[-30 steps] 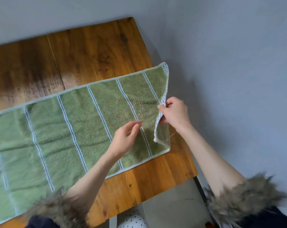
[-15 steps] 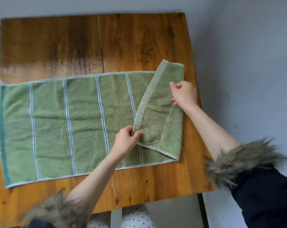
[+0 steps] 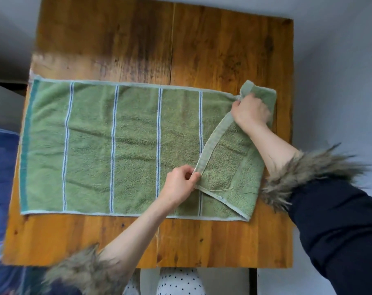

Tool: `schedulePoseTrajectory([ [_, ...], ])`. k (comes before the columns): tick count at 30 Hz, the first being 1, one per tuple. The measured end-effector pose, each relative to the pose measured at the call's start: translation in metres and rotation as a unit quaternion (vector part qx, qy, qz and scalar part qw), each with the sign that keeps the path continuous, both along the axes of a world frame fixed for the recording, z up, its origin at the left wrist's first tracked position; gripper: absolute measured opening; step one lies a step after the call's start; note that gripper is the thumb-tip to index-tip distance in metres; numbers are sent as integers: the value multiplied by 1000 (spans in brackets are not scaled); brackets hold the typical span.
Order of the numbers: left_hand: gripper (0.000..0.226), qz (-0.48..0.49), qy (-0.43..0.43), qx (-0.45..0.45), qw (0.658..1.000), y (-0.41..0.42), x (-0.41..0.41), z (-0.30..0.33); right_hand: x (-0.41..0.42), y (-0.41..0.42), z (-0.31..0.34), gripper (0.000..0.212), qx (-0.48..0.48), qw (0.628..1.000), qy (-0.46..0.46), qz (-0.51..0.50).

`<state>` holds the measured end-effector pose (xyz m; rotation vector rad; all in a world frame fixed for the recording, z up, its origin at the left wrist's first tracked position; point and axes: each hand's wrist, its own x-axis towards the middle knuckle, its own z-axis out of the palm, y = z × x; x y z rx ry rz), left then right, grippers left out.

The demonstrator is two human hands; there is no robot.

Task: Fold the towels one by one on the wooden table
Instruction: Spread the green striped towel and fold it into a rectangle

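Fur-trimmed dark sleeves (image 3: 304, 177) at the near edge of the view, bare forearms reaching out of them over the wooden table (image 3: 202, 241). Polka-dotted fabric (image 3: 180, 283) just below the table's near edge, blue cloth (image 3: 2, 167) off its left side, blurred. Green towel (image 3: 117, 145) spread flat across the tabletop, long side running left to right, crossed by thin blue-and-white stripes, with a darker teal band along its left end; right end turned over onto itself, plain underside showing, pale hem slanting from near-centre up toward the far right corner. Left hand (image 3: 178, 186) at the nearer end of that hem, thumb and fingers curled and pinching the lifted corner, close beside the fourth stripe. Right hand (image 3: 250, 112) further away, at the upper end of the same hem near the towel's far edge, fingers bent and gripping the folded fabric, knuckles up. Bare, darker-stained planks beyond the towel, reaching to the table's far edge, then grey wall (image 3: 340, 60) behind and to the right.
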<state>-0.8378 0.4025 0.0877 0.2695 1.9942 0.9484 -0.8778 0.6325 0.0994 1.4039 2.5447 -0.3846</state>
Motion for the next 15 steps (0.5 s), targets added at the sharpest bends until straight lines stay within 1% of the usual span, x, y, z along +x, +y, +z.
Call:
schedulePoseTrajectory([
  [3, 15, -20, 2, 17, 1000, -3, -1, 7, 6, -2, 10, 32, -12, 998, 57, -32],
  [7, 15, -17, -1, 45, 999, -16, -9, 28, 16, -19, 38, 26, -1, 991, 121, -58],
  [11, 15, -7, 1, 75, 997, -51, -23, 51, 13, -49, 72, 24, -11, 982, 185, -28],
  [15, 18, 32, 15, 109, 993, -102, -39, 74, -7, -97, 107, 21, -21, 964, 262, 40],
])
